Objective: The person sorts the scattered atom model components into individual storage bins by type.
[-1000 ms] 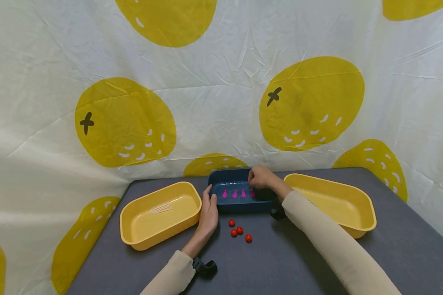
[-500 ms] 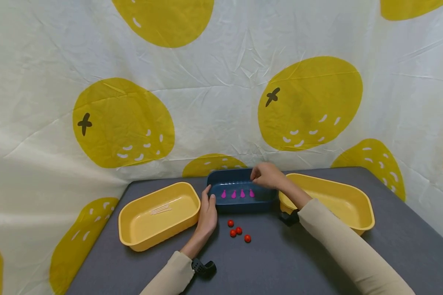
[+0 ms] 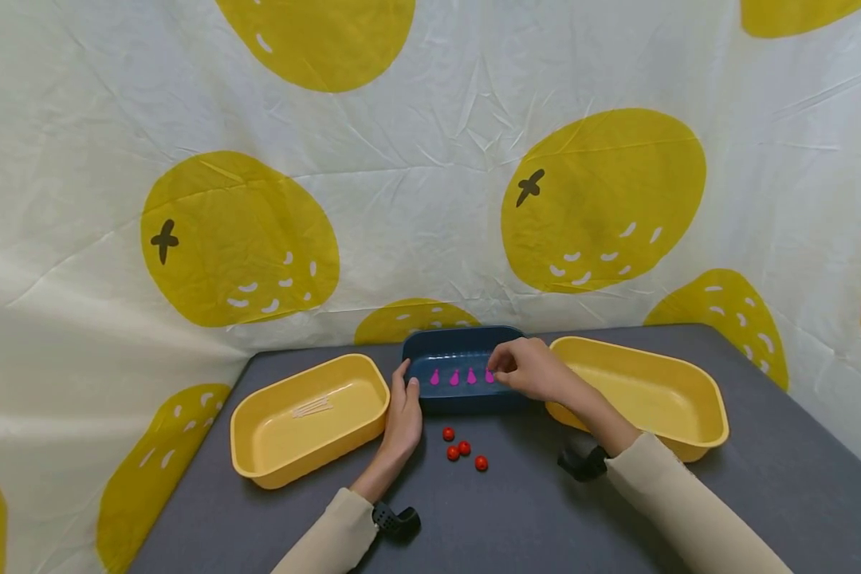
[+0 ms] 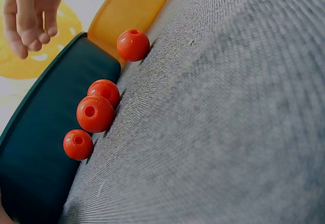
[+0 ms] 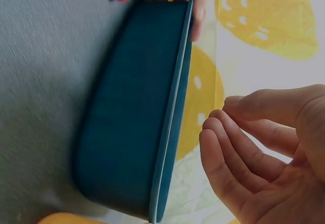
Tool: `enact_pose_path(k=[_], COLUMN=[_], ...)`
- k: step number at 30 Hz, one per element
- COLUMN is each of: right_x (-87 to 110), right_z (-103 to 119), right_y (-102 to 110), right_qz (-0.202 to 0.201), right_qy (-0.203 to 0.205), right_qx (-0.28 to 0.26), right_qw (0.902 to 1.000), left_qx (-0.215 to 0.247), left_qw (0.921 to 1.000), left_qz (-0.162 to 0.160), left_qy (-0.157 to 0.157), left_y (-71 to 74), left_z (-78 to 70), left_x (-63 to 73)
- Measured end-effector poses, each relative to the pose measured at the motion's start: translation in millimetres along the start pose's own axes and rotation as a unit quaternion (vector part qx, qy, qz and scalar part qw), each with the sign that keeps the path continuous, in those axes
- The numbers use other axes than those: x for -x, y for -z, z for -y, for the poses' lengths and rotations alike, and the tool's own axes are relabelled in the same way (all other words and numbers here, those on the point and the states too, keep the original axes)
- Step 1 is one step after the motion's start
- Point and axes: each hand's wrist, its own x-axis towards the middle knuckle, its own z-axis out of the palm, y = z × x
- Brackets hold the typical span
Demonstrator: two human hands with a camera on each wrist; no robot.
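A dark blue bin [image 3: 466, 405] stands at the table's back, with several small magenta pieces [image 3: 454, 378], narrow at the top and wider below, in a row inside. My left hand [image 3: 403, 418] rests against its left end, fingers extended along the wall. Above the bin's right part hovers my right hand [image 3: 527, 368], near the rightmost piece. The right wrist view shows its fingers [image 5: 216, 153] loosely bent, thumb close to the index finger, nothing visible between them. Several red beads [image 4: 95, 114] with holes lie on the table in front of the bin.
A yellow bin [image 3: 308, 458] on the left holds several thin pale sticks [image 3: 312, 406]. Another yellow bin [image 3: 646, 399] stands to the right, partly behind the right forearm. A fruit-print curtain [image 3: 430, 199] hangs directly behind the grey table [image 3: 473, 518].
My right hand rose from the rightmost magenta piece, then came lower and nearer to me, over the bin's front right. My left hand and the pieces have stayed in place.
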Motion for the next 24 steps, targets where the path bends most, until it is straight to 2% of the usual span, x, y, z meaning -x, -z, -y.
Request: enact_pose_path(k=[6, 12, 24], right_x=[19.3, 28.8, 38.8], right_z=[11, 18, 8], right_y=[-10, -20, -31], right_qz=[-0.004, 0.009, 0.059], right_qy=[0.024, 0.041, 0.061], right_qx=[-0.003, -0.01, -0.037], right_qw=[0.9997, 0.9991, 0.9957], left_qx=[0.002, 0.008, 0.002], left_qw=[1.0, 1.0, 1.0], left_qz=[0.002, 0.003, 0.006], left_qy=[0.005, 0.002, -0.004], left_y=[0.0, 0.8, 0.7], left_z=[-1.3, -1.3, -1.6], left_x=[0.0, 0.2, 0.5])
